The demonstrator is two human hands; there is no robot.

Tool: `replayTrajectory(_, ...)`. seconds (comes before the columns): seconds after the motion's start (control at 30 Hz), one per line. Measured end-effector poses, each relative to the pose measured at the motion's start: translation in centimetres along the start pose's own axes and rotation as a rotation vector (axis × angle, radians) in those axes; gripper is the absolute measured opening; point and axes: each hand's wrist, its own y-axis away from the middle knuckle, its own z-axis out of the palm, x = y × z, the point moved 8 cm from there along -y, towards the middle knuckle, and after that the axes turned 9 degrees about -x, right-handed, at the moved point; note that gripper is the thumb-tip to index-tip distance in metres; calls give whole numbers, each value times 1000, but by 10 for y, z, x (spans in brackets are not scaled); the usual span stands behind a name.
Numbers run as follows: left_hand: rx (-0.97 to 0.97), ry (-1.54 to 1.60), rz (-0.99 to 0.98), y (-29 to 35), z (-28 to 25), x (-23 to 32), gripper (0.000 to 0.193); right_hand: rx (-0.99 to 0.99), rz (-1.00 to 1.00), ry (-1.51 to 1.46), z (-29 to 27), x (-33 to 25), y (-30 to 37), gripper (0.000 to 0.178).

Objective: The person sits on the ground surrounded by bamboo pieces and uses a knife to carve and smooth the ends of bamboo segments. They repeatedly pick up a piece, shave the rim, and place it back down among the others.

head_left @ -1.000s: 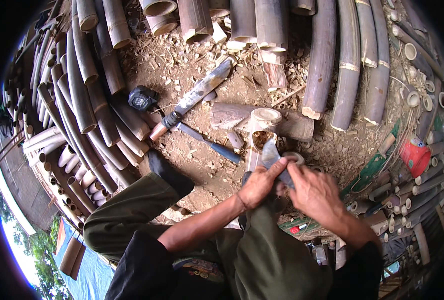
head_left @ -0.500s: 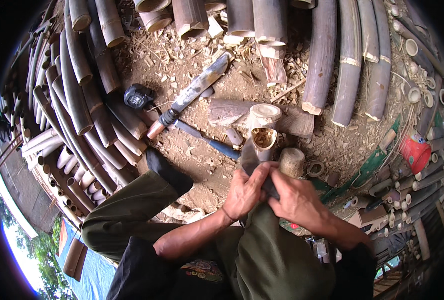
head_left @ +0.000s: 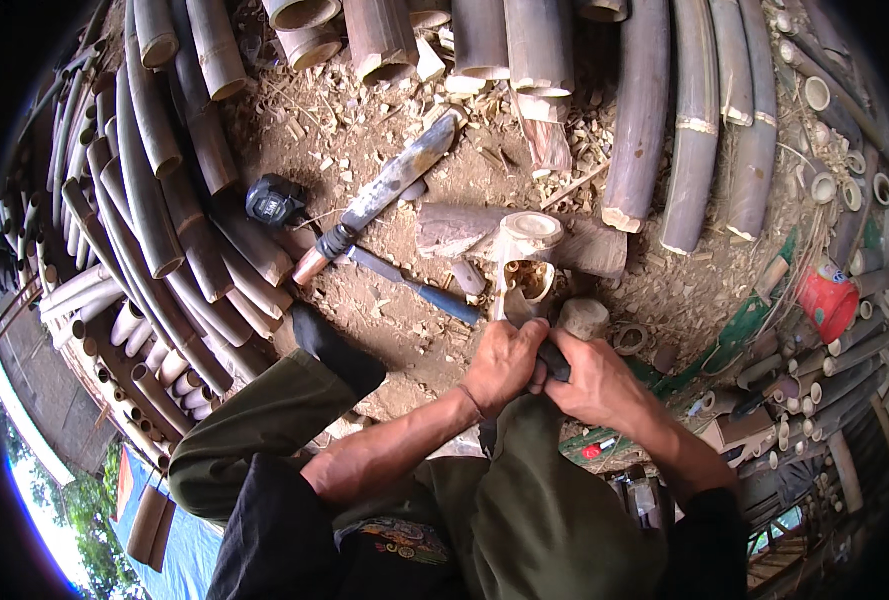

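Note:
A pale bamboo piece (head_left: 532, 232) with a carved hollow in its side stands in front of me, its lower part running behind my hands. My right hand (head_left: 593, 378) is closed round the dark handle of a knife (head_left: 556, 363). Pressed against it, my left hand (head_left: 505, 362) is closed too, with its thumb on the knife. Most of the blade is hidden by the fingers and the bamboo. Just beyond my right hand is a short bamboo stub (head_left: 585, 318).
A machete (head_left: 400, 178), a blue-handled knife (head_left: 445, 300) and a black tape measure (head_left: 276, 199) lie on the shaving-strewn ground. Behind the carved piece lies a split log (head_left: 455, 229). Bamboo poles (head_left: 637, 120) surround me; a red container (head_left: 829, 303) is at right.
Both hands have shifted slightly upward and turned with the knife. The grey blade, seen beside the carved hollow before, is now mostly hidden. The bamboo piece stays nearly in place.

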Motion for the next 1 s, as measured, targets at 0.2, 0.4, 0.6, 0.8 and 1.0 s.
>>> replayTrajectory(0.2, 53, -1154, 658, -1, -21, 26, 6, 377, -160, -277, 43, 5, -18, 32)
replayTrajectory(0.4, -2, -1309, 565, -7, -23, 30, 12, 387, -85, -296, 50, 2, -18, 35)
replayTrajectory(0.6, 69, -926, 660, -4, 23, 39, 20, 418, -50, 231, -13, -2, 20, 44)
replayTrajectory(0.8, 6, 476, 283, -19, 23, 19, 45, 169, -114, 957, -56, -55, -1, 16)
replayTrajectory(1.0, -281, 1233, 304, -17, 33, 27, 27, -407, 27, 1168, -42, -93, -42, 12)
